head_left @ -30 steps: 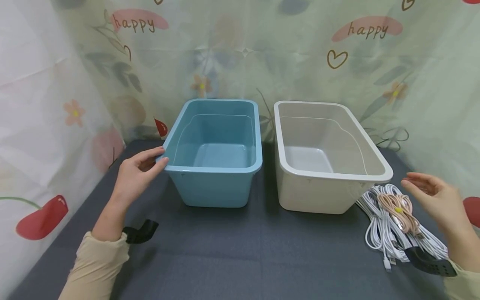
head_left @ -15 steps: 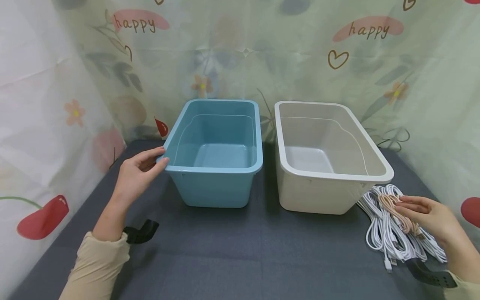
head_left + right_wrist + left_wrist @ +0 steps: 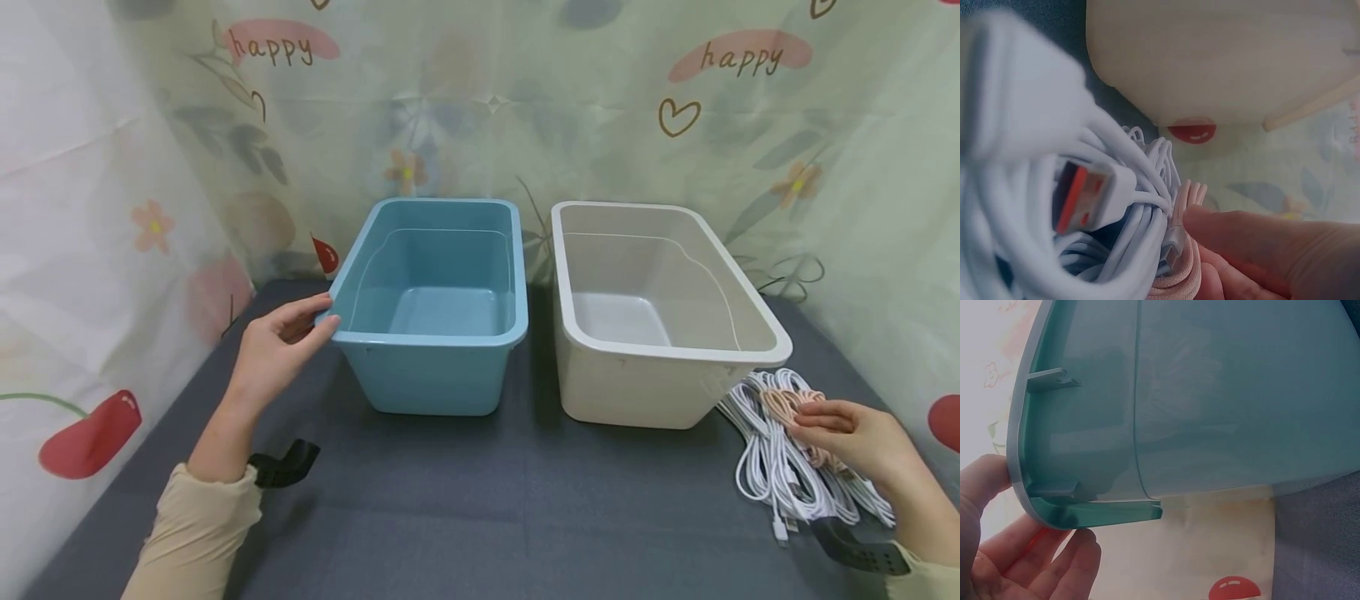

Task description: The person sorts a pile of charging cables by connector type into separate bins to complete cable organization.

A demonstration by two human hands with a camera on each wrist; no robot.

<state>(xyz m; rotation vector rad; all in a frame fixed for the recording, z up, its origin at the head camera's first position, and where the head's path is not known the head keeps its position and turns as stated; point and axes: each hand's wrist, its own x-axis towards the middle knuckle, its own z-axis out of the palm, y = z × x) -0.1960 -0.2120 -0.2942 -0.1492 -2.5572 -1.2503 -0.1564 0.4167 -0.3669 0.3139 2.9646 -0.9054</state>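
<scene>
My left hand (image 3: 273,354) holds the near left corner of a blue plastic tub (image 3: 431,375), thumb and fingers on either side of its rim, as the left wrist view shows. At the right, a pile of coiled white charging cables (image 3: 772,479) lies beside a cream tub (image 3: 630,392). On top of the pile is a coiled beige-pink cable (image 3: 780,406). My right hand (image 3: 862,442) pinches this coil; in the right wrist view the thumb (image 3: 1241,234) presses on its strands and the fingers curl below. A white USB plug (image 3: 1100,197) with a red insert shows close by.
Both tubs stand side by side on the dark cloth-covered table (image 3: 450,508), with nothing inside them. A printed curtain (image 3: 480,100) hangs behind and along both sides. Black straps (image 3: 285,464) are on the wrists.
My right hand has moved down and left from beside the pile onto the beige-pink cable and taken hold of it. The left hand has stayed at the blue tub's corner.
</scene>
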